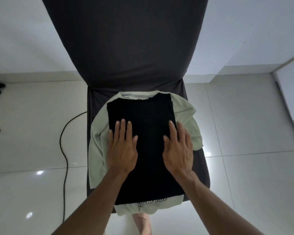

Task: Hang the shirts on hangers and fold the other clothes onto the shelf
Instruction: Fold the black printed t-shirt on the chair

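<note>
- Both forearms reach in from the bottom edge toward a chair, and a bare foot (143,223) shows on the floor between them.
- Left hand (121,150) lies flat on the left half of a folded black garment (143,150); its fingers are straight and slightly spread, pressing the cloth — no grip on anything.
- Right hand (178,151) lies flat on the right half of the same garment, fingers straight and pointing away from the person, the outer ones reaching its right edge; it also clasps nothing.
- Black garment is folded into a tall rectangle and rests on top of a pale green shirt (188,119).
- Pale green shirt is spread loosely under it — collar and label show at the far end, rumpled cloth sticks out on both sides, and dark script lettering shows at the near end, where the hem droops over the seat's front edge.
- Both clothes lie on the seat of a chair (124,48) with a dark grey fabric cover, its tall back rising at the far side.
- White glossy floor tiles (32,150) surround the chair, and a black cable (64,158) curves across them on the left.
</note>
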A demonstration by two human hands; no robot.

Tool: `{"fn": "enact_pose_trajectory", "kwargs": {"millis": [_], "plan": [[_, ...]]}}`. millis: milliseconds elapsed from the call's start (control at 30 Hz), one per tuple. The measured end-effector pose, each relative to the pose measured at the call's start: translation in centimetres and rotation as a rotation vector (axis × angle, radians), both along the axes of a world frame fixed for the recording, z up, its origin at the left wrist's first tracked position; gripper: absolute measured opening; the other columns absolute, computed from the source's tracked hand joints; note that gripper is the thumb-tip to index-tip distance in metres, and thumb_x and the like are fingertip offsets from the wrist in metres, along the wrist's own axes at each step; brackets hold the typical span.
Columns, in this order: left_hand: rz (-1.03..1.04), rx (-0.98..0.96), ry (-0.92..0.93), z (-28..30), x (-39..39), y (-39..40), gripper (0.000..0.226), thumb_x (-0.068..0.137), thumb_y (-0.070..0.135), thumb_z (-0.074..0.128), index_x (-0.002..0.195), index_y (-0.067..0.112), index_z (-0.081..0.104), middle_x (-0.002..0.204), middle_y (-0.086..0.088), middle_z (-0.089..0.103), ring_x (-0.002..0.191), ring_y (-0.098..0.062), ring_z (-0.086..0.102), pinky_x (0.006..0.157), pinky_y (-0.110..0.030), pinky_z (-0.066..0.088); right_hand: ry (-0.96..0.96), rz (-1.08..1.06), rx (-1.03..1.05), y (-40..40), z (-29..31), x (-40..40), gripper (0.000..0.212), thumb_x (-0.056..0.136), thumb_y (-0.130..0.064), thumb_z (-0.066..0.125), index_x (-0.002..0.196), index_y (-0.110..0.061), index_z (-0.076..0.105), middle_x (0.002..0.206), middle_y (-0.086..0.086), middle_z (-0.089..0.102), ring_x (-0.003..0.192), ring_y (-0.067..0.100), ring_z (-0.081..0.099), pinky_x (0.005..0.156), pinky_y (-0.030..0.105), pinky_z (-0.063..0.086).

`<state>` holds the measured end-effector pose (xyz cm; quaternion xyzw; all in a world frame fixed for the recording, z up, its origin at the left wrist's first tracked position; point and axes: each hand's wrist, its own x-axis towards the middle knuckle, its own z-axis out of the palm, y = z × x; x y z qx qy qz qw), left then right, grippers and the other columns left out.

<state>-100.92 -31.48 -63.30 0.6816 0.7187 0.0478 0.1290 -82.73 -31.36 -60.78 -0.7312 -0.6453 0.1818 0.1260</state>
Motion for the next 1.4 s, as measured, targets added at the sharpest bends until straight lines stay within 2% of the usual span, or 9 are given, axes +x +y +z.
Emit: {"fn": "enact_pose_trajectory", "kwargs": {"millis": [267,367,533,733,867,1033,1167,1300,1400], "plan": [[0.044,0.057,-0.072,2.7,3.4,-7.0,0.04,0.102,0.034,0.038,0.126,0.009,0.058,0.128,-0.011,0.057,0.119,-0.03,0.054,0.097,-0.043,0.049,0.357,-0.503,-0.333,-6.2,2.1,1.8,0.028,0.096,-0.047,0.058,0.109,-0.024,0.049,0.102,-0.005,0.058,0.098,0.021,0.06,0.083,0.04,0.053],[0.083,0.041,-0.095,4.5,4.9,-7.4,0.03,0.099,0.036,0.047,0.117,0.015,0.058,0.116,-0.006,0.057,0.102,-0.025,0.055,0.079,-0.039,0.049,0.375,-0.518,-0.435,-6.4,2.4,2.6,0.028,0.091,-0.05,0.063,0.098,-0.024,0.055,0.093,-0.005,0.062,0.086,0.016,0.061,0.078,0.04,0.054],[0.173,-0.096,-0.275,6.5,6.8,-7.7,0.031,0.1,0.045,0.046,0.117,0.02,0.055,0.114,0.001,0.051,0.102,-0.015,0.047,0.078,-0.032,0.045,0.398,-0.471,-0.363,-7.7,4.5,2.9,0.018,0.093,-0.037,0.066,0.091,-0.021,0.058,0.087,-0.003,0.063,0.075,0.008,0.056,0.056,0.024,0.038],[0.424,-0.226,-0.64,10.6,7.8,-4.7,0.04,0.091,0.055,0.058,0.103,0.018,0.067,0.094,0.002,0.07,0.085,-0.013,0.065,0.07,-0.025,0.047,0.523,-0.075,-0.099,-9.1,6.8,-0.4,0.007,0.092,-0.015,0.063,0.093,-0.02,0.068,0.095,-0.006,0.065,0.087,0.008,0.057,0.073,0.017,0.046],[0.443,-0.252,-0.351,12.8,7.3,-2.1,0.048,0.089,0.045,0.066,0.122,0.012,0.06,0.111,-0.008,0.066,0.1,-0.028,0.065,0.072,-0.032,0.044,0.564,0.053,-0.094,-9.7,7.2,-3.7,0.019,0.092,-0.01,0.052,0.09,-0.011,0.071,0.094,0.0,0.068,0.084,0.011,0.056,0.074,0.021,0.045],[0.281,-0.258,-0.07,13.8,6.5,-1.0,0.025,0.099,0.029,0.057,0.112,0.009,0.057,0.108,-0.012,0.062,0.097,-0.031,0.064,0.069,-0.037,0.046,0.554,0.103,-0.167,-10.1,8.1,-6.0,0.021,0.095,-0.003,0.049,0.089,-0.006,0.069,0.088,0.004,0.069,0.068,0.005,0.049,0.059,0.008,0.03],[0.294,-0.276,-0.107,12.7,5.1,-1.0,0.018,0.1,0.023,0.052,0.107,0.006,0.056,0.101,-0.013,0.062,0.091,-0.031,0.063,0.068,-0.036,0.045,0.639,0.174,-0.291,-9.9,9.0,-5.6,0.019,0.093,-0.003,0.054,0.091,-0.012,0.07,0.079,-0.014,0.063,0.064,-0.007,0.055,0.057,0.005,0.038],[0.402,-0.193,-0.279,13.1,3.8,-0.7,0.028,0.105,0.024,0.039,0.105,0.002,0.057,0.095,-0.015,0.06,0.092,-0.035,0.062,0.07,-0.035,0.039,0.792,-0.127,-0.199,-8.3,9.6,-3.6,0.016,0.083,-0.009,0.061,0.087,-0.023,0.066,0.084,-0.011,0.065,0.083,0.003,0.061,0.07,0.018,0.051],[0.402,-0.128,-0.381,15.7,3.5,0.2,0.032,0.107,0.024,0.035,0.102,0.002,0.058,0.088,-0.009,0.056,0.09,-0.03,0.061,0.071,-0.027,0.03,0.766,-0.394,-0.29,-5.5,8.3,-2.4,0.019,0.08,-0.046,0.051,0.082,-0.031,0.063,0.086,-0.006,0.068,0.082,0.013,0.066,0.079,0.045,0.058]]}}
